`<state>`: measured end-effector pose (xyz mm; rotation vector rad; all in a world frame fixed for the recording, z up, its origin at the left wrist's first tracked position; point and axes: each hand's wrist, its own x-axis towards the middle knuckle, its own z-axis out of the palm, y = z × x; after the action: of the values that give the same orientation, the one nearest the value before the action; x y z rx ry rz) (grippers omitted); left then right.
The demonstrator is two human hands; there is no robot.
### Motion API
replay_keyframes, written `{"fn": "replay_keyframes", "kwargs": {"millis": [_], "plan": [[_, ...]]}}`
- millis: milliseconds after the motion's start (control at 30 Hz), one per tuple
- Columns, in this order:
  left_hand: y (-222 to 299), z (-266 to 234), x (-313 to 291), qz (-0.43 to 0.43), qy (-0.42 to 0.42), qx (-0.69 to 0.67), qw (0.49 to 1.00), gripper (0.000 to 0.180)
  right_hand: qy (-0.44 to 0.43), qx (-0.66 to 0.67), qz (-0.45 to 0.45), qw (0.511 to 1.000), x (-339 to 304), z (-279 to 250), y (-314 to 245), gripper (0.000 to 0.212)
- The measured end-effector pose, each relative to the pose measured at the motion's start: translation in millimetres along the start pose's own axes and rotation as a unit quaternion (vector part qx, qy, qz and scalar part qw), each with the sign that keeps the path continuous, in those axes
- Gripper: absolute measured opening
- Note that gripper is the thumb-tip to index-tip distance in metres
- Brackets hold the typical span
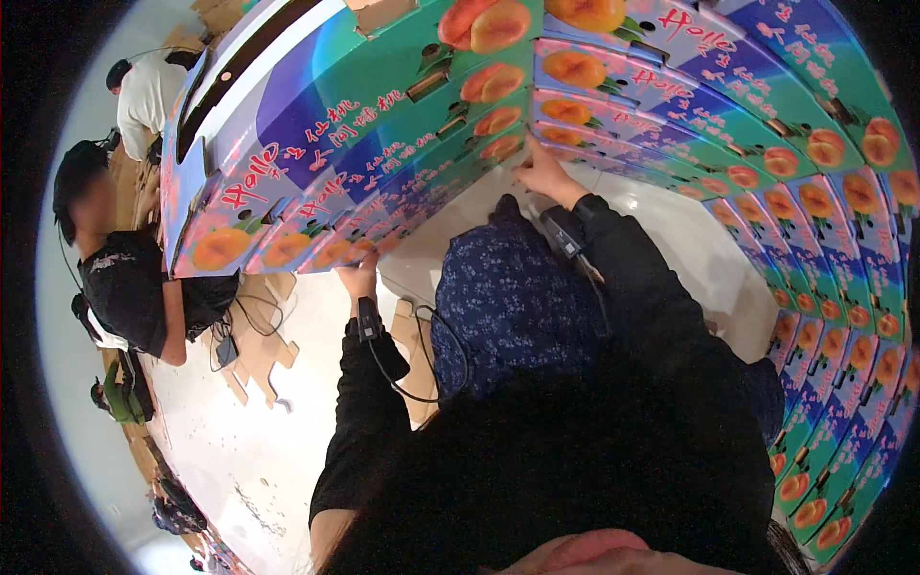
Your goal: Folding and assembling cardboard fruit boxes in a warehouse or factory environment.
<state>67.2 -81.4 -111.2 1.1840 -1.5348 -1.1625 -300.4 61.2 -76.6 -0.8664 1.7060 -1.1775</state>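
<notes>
A tall stack of printed cardboard boxes (pixel 316 153), green, blue and pink with peach pictures, rises in front of me. At its lower left corner my left hand (pixel 358 276) is closed on the bottom edge of a box; some fingers are hidden behind the cardboard. My right hand (pixel 546 176) is at the lower right end of this stack, where it meets a neighbouring stack. Its index finger stretches out against the box edge and the thumb is apart; the other fingers are partly hidden. Black devices with cables are strapped at both wrists.
More stacks of the same boxes (pixel 815 201) curve along the right side. Flat brown cardboard pieces (pixel 264 331) lie on the pale floor (pixel 225 450) at left. A person in black (pixel 129 287) is beside the front stack; another in white (pixel 149 101) is farther back.
</notes>
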Motion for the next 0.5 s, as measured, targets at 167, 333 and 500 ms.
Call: {"fn": "replay_keyframes", "kwargs": {"millis": [167,333,500], "plan": [[-1.7,-1.1,8.8,-0.018,-0.008,-0.019,1.000,0.029,0.031,0.004,-0.023,0.999,24.5,9.3,23.1,0.083],[-20.8,-15.1,21.2,-0.066,-0.014,-0.020,0.998,0.024,0.031,0.137,-0.037,0.989,12.3,18.9,2.4,0.079],[-19.4,-26.1,25.9,-0.096,-0.008,-0.014,0.995,0.022,0.012,0.152,0.009,0.988,-13.3,15.1,-12.2,0.070]]}}
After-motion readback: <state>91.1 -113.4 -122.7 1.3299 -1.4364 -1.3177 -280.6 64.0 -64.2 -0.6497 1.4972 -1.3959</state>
